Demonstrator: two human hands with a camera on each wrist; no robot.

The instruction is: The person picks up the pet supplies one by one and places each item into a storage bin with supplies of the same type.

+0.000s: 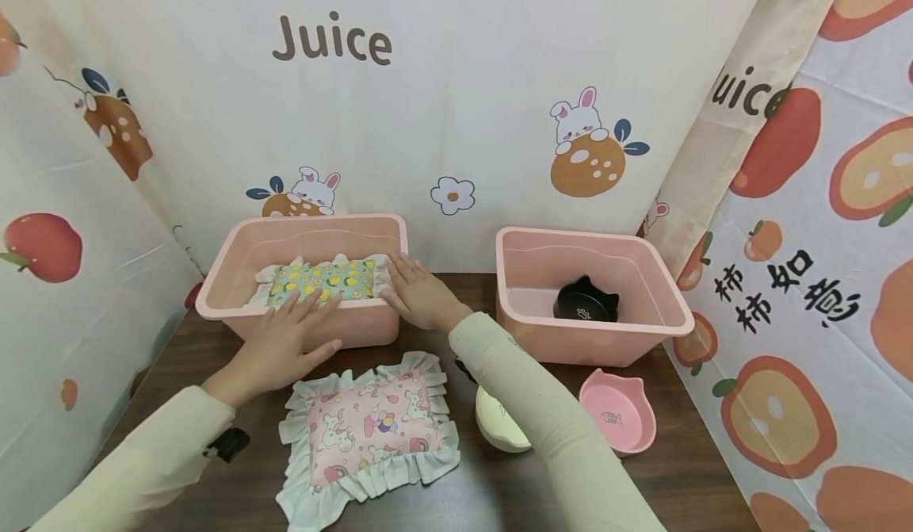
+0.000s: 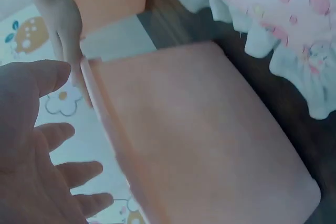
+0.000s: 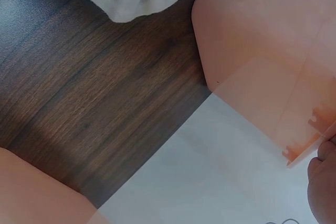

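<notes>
Lemon-print pillow (image 1: 322, 280) shows only in the head view.

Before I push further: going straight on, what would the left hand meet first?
Probably the front rim of the left bin; if the hand clears it, the lemon-print cushion inside. Depth is unclear here.

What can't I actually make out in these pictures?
Pale yellow bowl: head view, partly hidden by the right sleeve.
Lemon cushion: head view, near edge hidden behind the left bin's front wall.
Black bowl: head view, base hidden by the right bin's front wall.
Pink cushion: left wrist view, cut off by the picture's edge.
</notes>
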